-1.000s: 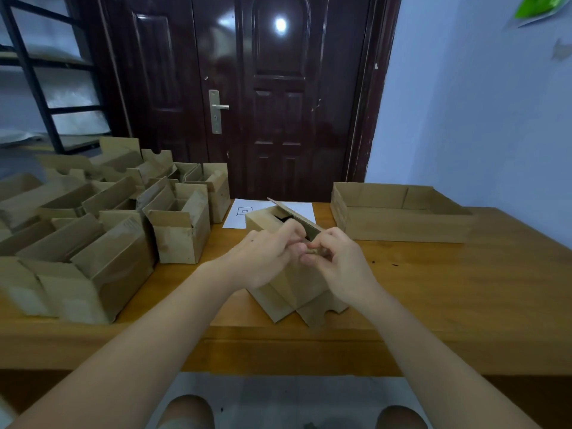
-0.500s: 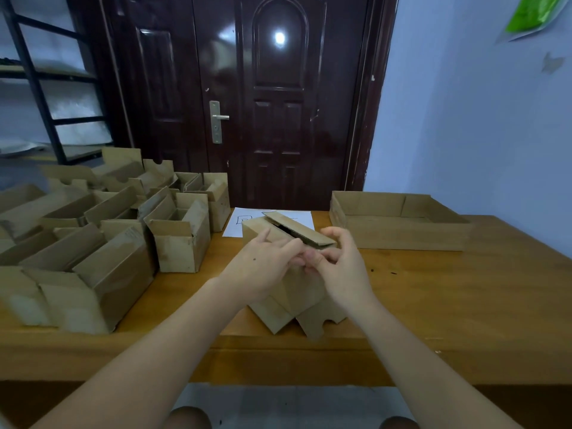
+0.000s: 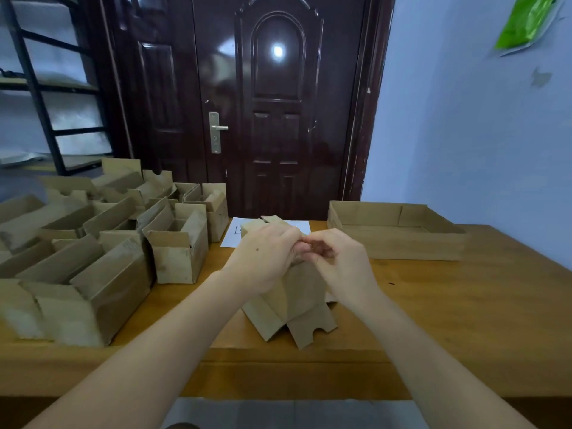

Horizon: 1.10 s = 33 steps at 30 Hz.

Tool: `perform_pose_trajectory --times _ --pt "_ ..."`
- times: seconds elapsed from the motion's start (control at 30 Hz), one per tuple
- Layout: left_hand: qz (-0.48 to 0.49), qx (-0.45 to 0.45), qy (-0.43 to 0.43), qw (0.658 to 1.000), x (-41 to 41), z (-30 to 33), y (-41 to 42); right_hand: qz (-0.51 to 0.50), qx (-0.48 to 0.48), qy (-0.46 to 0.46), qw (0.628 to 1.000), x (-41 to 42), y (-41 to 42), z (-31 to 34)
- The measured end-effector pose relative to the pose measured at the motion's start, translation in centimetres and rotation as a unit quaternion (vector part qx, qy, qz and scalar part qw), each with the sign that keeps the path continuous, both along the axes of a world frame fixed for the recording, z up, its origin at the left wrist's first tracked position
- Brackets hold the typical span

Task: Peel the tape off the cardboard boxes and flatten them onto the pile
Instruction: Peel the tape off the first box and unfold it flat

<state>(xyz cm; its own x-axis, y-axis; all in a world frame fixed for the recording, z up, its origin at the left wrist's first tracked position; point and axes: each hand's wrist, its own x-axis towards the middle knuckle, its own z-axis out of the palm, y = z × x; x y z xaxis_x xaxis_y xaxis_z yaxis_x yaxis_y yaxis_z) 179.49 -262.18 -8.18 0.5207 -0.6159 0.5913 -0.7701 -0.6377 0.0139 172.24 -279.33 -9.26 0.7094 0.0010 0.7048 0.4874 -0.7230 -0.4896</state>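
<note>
Boxes (image 3: 93, 258) crowded the table's (image 3: 464, 305) left side, flaps up, their insides mostly hidden. At centre a cardboard box (image 3: 297, 292) stood on its splayed bottom flaps. The left hand (image 3: 266, 258) and right hand (image 3: 337, 261) met over its top, fingers curled and pinching there. Farther right sat a shallow cardboard tray (image 3: 396, 243).

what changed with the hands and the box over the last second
The small brown cardboard box stays standing at the table's near edge, gripped by both hands. The left hand has slid further over its top; the raised top flap seen earlier is now mostly hidden beneath it. The right hand keeps pinching at the top edge. The open cardboard boxes on the left, the shallow cardboard tray and the white paper sheet have not moved.
</note>
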Motion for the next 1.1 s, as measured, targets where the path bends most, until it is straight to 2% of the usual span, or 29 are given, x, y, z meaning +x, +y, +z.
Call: perform_pose_trajectory --times 0.17,0.3,0.4,0.53,0.7,0.87,1.1 --pt "0.047 0.001 -0.11 0.993 1.2 2.2 -1.7 -0.038 -0.08 -0.115 0.989 1.7 -0.8 2.1" --pt "0.052 0.029 -0.172 0.983 2.4 5.0 -3.2 -0.068 -0.062 -0.134 0.987 3.5 -1.9 3.6" --pt "0.106 0.096 -0.117 0.983 3.4 6.2 -5.3 -0.094 -0.072 -0.086 0.989 5.0 -3.4 4.6" --pt "0.111 0.16 -0.091 0.977 5.2 6.6 -7.9 -0.159 -0.172 -0.051 0.971 7.5 -5.7 5.3" --pt "0.143 0.214 0.101 0.961 9.1 6.1 -11.2 -0.208 -0.293 0.06 0.931 12.7 -11.0 3.9" --pt "0.147 0.284 0.12 0.94 13.3 5.0 -12.6 -0.278 -0.345 0.188 0.876 18.8 -16.1 1.9" --pt "0.143 0.303 0.145 0.931 17.1 3.8 -12.8 -0.279 -0.337 0.272 0.857 24.6 -18.2 0.7"
